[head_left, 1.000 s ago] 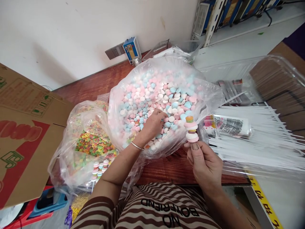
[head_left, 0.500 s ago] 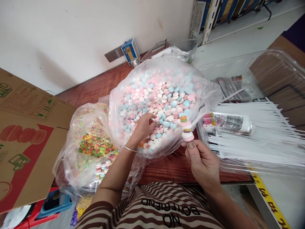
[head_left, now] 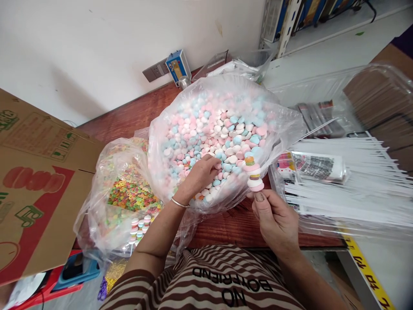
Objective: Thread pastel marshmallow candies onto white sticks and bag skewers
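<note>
My left hand (head_left: 204, 174) reaches into a large clear plastic bag (head_left: 158, 176) of pink, white and pale blue round candies (head_left: 230, 150). Its fingers are curled together among the candies, and whatever lies between the fingertips is too small to make out. To the right of the bag, my right hand (head_left: 275, 215) is closed in a pinch at the lower end of a candy skewer (head_left: 254, 176) held upright. Pink and white discs are stacked on it with small coloured rings between them, topped by orange and green rings. The fingers hide the stick below.
Left of the big bag, another clear bag (head_left: 97, 206) holds colourful ring candies (head_left: 132, 196), with several finished skewers (head_left: 139, 227) by it. A cardboard box (head_left: 32, 185) stands far left. White sticks (head_left: 348, 193) fill a clear tray on the right. A small blue device (head_left: 178, 69) stands by the wall.
My left hand has shifted slightly right within the candies, its fingers curled. My right hand still holds the skewer in about the same place. The whole view has moved a little.
</note>
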Demonstrator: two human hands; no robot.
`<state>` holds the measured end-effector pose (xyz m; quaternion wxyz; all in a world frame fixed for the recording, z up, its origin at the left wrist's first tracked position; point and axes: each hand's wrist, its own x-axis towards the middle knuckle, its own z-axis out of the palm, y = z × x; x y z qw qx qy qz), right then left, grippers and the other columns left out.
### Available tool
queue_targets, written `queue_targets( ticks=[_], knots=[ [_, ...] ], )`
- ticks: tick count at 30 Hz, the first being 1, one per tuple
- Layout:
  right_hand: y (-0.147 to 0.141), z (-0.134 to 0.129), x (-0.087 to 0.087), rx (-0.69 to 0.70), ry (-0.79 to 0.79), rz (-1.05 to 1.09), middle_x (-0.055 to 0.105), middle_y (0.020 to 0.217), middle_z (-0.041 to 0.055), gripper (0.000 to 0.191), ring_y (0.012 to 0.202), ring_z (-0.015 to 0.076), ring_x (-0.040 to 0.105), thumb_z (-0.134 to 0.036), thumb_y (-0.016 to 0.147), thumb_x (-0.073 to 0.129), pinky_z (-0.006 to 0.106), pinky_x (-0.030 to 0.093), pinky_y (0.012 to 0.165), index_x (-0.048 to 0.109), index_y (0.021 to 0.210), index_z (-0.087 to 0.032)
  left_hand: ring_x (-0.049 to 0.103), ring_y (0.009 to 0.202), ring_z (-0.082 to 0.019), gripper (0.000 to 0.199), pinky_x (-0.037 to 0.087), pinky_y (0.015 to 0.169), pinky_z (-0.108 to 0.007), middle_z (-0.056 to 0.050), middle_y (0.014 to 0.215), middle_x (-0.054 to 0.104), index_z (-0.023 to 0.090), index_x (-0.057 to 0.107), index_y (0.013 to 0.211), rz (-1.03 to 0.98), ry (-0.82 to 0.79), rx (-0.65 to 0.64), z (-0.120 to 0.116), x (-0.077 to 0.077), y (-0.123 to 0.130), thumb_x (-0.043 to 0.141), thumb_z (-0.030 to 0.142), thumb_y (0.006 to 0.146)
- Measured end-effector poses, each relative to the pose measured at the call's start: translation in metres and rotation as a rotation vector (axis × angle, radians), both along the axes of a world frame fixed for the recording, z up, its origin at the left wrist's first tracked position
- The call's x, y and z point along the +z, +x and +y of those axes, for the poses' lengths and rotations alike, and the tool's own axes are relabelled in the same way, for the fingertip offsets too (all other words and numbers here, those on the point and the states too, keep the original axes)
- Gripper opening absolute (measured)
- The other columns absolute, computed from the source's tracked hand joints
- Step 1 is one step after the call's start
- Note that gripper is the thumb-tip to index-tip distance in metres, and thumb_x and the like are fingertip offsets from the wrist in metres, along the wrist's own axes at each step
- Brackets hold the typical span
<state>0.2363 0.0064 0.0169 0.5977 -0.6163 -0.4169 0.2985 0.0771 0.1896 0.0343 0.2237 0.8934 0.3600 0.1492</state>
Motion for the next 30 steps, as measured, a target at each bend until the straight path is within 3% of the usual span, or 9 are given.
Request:
queue_targets(
  ticks=[2,5,8,11,16,19,24,30],
  knots=[
    [0.0,-0.001,-0.001,-0.005,-0.003,0.007,0.053,0.062,-0.0025,0.028,0.056,0.0121,0.05,-0.042,0.102,0.055,0.024,0.038,0.049,0.071,0.094,-0.02,0.063,0.087,-0.018,0.018,0.048,0.078,-0.029,-0.008,0.102,0.065,0.02,0.07,0.1,-0.043,-0.015,0.005,-0.003,-0.001,0.001,0.06,0.011,0.088],
    [0.0,-0.002,-0.002,-0.007,-0.009,0.026,0.056,0.063,-0.0015,0.03,0.056,0.0129,0.051,-0.045,0.101,0.056,0.024,0.039,0.049,0.071,0.095,-0.019,0.063,0.083,-0.017,0.014,0.048,0.079,-0.03,-0.007,0.098,0.068,0.021,0.071,0.097,-0.147,-0.052,0.119,-0.004,0.0,0.004,0.062,0.014,0.089],
    [-0.001,-0.002,-0.004,-0.018,-0.008,0.041,0.055,0.062,-0.0017,0.03,0.055,0.0129,0.051,-0.046,0.1,0.057,0.025,0.04,0.049,0.071,0.096,-0.019,0.062,0.073,-0.015,0.013,0.049,0.073,-0.028,-0.002,0.082,0.068,0.022,0.071,0.099,-0.298,-0.211,0.225,-0.001,0.003,0.012,0.067,0.021,0.087],
    [-0.002,-0.002,-0.005,-0.035,-0.005,0.032,0.056,0.063,-0.0015,0.031,0.055,0.0128,0.05,-0.047,0.1,0.057,0.025,0.039,0.049,0.07,0.095,-0.019,0.062,0.069,-0.014,0.019,0.048,0.069,-0.026,0.001,0.075,0.067,0.022,0.07,0.101,-0.392,-0.364,0.204,0.005,0.007,0.027,0.072,0.025,0.082],
    [-0.002,-0.003,-0.005,-0.039,0.001,0.037,0.056,0.063,-0.0014,0.031,0.054,0.0125,0.05,-0.047,0.101,0.056,0.025,0.038,0.049,0.07,0.095,-0.019,0.064,0.072,-0.015,0.011,0.049,0.069,-0.026,-0.002,0.083,0.072,0.02,0.075,0.09,-0.334,-0.465,0.14,0.01,0.011,0.044,0.075,0.024,0.08],
    [-0.002,-0.004,-0.004,-0.045,0.006,0.079,0.056,0.063,-0.0018,0.032,0.053,0.012,0.049,-0.048,0.1,0.058,0.025,0.037,0.048,0.069,0.094,-0.02,0.067,0.075,-0.016,0.009,0.05,0.072,-0.028,-0.004,0.087,0.075,0.021,0.076,0.09,-0.296,-0.473,0.172,0.011,0.011,0.046,0.07,0.023,0.084],
    [-0.002,-0.003,-0.004,-0.044,0.009,0.145,0.053,0.062,-0.0023,0.031,0.053,0.0117,0.047,-0.048,0.099,0.059,0.025,0.036,0.047,0.069,0.096,-0.019,0.069,0.082,-0.019,0.018,0.051,0.072,-0.029,-0.004,0.091,0.076,0.02,0.075,0.096,-0.207,-0.43,0.245,0.013,0.007,0.048,0.076,0.019,0.078],
    [-0.001,-0.003,-0.006,-0.031,0.018,0.133,0.053,0.062,-0.0025,0.03,0.053,0.0113,0.047,-0.047,0.1,0.058,0.025,0.037,0.049,0.069,0.095,-0.019,0.062,0.072,-0.018,0.015,0.046,0.065,-0.028,-0.001,0.074,0.066,0.019,0.073,0.092,-0.112,-0.313,0.177,0.009,0.003,0.049,0.073,0.02,0.077]
  ],
)
